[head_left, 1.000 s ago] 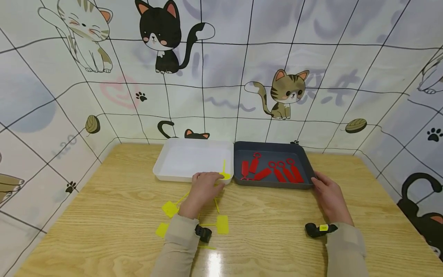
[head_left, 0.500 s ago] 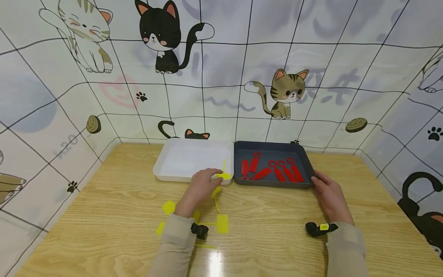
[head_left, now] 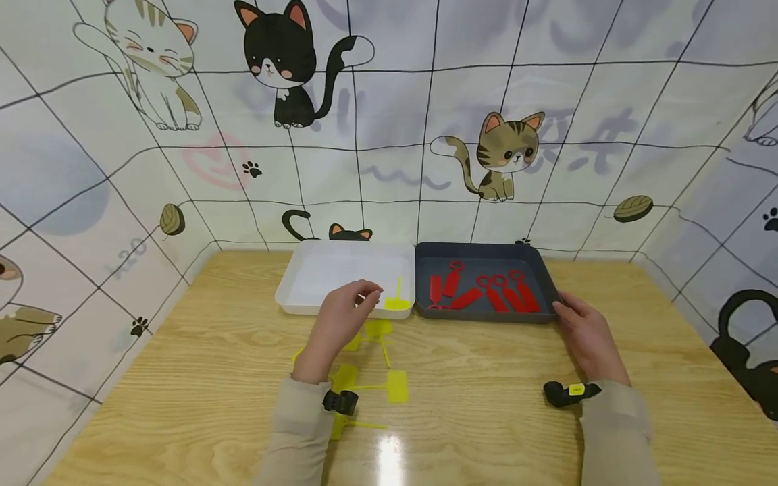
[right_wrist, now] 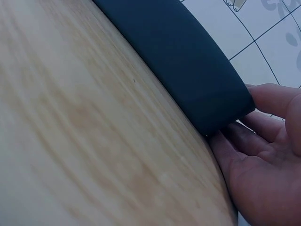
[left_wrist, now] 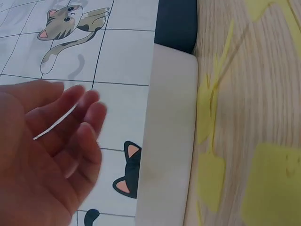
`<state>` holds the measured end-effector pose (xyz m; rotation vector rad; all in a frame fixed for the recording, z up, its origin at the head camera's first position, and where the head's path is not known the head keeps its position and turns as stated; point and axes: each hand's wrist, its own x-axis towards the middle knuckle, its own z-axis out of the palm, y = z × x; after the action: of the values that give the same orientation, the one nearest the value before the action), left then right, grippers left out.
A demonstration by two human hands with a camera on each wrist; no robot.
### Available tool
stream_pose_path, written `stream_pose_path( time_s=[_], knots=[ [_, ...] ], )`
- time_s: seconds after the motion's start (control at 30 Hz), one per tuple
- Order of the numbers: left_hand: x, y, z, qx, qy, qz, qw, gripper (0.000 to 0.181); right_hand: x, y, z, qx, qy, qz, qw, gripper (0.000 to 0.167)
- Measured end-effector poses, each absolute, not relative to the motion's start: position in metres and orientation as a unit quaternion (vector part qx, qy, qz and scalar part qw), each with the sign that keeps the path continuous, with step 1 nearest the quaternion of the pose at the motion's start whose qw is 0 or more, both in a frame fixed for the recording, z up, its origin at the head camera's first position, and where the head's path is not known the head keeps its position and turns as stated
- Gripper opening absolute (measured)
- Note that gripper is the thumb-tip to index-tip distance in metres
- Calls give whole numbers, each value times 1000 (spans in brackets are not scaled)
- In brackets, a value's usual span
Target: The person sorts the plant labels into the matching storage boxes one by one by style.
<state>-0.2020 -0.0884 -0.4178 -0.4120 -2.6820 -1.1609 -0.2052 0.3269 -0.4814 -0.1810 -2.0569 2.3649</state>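
Note:
My left hand (head_left: 342, 316) is raised over the near rim of the white tray (head_left: 334, 270), fingers loosely bent and holding nothing. Just to its right, a yellow cable tie with a flat tag (head_left: 397, 304) lies in that tray's near right corner. My right hand (head_left: 588, 337) grips the near right corner of the dark grey tray (head_left: 492, 252), thumb and fingers on either side of it in the right wrist view. Several red ring-ended tags (head_left: 468, 298) lie in the dark tray.
More yellow tagged ties (head_left: 397, 386) are scattered on the wooden table (head_left: 474, 418) below the white tray, partly hidden by my left arm. Both trays stand side by side near a cat-printed backdrop (head_left: 389, 121).
My left hand has drawn back leftward from the yellow tie in the white tray, and its fingers have come away from it. My right hand keeps its hold on the dark tray.

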Motion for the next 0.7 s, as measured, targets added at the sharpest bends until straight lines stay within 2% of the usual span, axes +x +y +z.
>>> stream_pose_path(
  time_s=[0.17, 0.47, 0.7],
  knots=[
    [-196, -95, -418, -128, -922, -365, 22, 24, -205, 328, -480, -72, -659, 748, -6, 67],
    [-192, -100, -418, -128, -930, -343, -25, 23, -206, 330, -477, -72, -659, 749, -4, 66],
    [-186, -98, -413, -141, -933, -319, -85, 23, -206, 328, -481, -67, -645, 761, -8, 66]
  ],
)
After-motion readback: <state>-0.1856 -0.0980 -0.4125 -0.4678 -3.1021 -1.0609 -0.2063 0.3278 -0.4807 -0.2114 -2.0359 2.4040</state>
